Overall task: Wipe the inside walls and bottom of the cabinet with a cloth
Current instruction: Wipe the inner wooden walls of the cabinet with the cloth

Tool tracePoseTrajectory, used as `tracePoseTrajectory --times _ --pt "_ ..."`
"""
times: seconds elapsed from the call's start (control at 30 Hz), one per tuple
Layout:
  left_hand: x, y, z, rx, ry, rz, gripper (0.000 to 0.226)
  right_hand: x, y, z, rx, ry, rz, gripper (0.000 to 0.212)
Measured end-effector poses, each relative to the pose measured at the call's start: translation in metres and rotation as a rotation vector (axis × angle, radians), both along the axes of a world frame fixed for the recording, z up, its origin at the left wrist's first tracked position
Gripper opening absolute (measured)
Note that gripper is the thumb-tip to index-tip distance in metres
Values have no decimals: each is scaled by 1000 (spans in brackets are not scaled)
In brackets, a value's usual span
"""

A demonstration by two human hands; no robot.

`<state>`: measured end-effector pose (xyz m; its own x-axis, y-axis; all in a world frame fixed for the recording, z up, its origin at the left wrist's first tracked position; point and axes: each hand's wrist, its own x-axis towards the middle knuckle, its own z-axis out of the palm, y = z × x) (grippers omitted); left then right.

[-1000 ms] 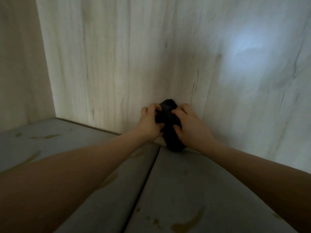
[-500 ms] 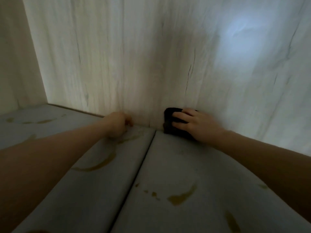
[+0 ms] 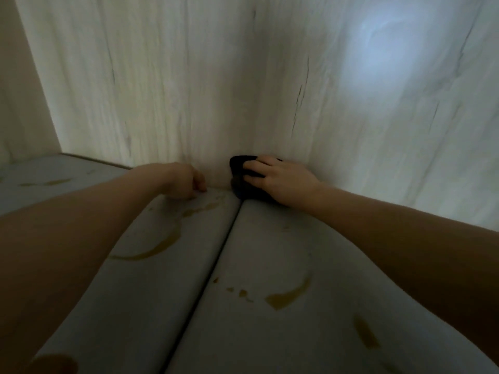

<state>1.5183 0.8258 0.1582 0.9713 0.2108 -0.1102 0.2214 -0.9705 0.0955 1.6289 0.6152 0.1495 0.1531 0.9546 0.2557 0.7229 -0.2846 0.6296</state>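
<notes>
I am looking into a dim cabinet with a pale wood-grain back wall (image 3: 216,76) and a grey bottom (image 3: 270,265). A dark cloth (image 3: 239,168) is bunched where the back wall meets the bottom. My right hand (image 3: 280,179) lies on top of it, fingers spread over the cloth and pressing it into that corner. My left hand (image 3: 186,180) rests on the bottom just left of the cloth, fingers curled in and holding nothing.
Yellow-brown smears (image 3: 289,295) mark the grey bottom in several places. A dark seam (image 3: 216,268) runs front to back through the bottom. The left side wall (image 3: 19,103) stands at the far left. A bluish light patch (image 3: 383,49) shows on the wall.
A second ago both hands held the cloth up against the back wall. My left hand let go and dropped to the bottom. My right hand brought the cloth down into the corner.
</notes>
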Motion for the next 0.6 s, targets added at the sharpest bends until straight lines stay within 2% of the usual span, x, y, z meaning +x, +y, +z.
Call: tracePoseTrajectory --times 0.1,0.2,0.27,0.37,0.43,0.47,0.53,0.6 --pt "1 -2 1 30 25 11 38 8 -60 2 33 -4 42 51" --pt "-1 -7 4 33 46 20 39 13 -115 -2 41 -121 53 43" --pt "-4 -9 5 10 43 29 40 11 -120 1 40 -133 54 48" --pt "-12 -6 7 -85 9 38 39 13 -87 2 49 -123 95 53" --pt "-19 3 8 -167 -37 38 35 11 -46 1 53 -130 183 32" --pt "-23 10 9 -177 -65 45 32 9 -25 0 75 -124 212 30" --pt "-30 30 11 -125 -114 88 31 4 19 0 106 -115 225 47" --pt "-38 55 13 -75 -116 150 34 -8 61 5 123 -78 218 48"
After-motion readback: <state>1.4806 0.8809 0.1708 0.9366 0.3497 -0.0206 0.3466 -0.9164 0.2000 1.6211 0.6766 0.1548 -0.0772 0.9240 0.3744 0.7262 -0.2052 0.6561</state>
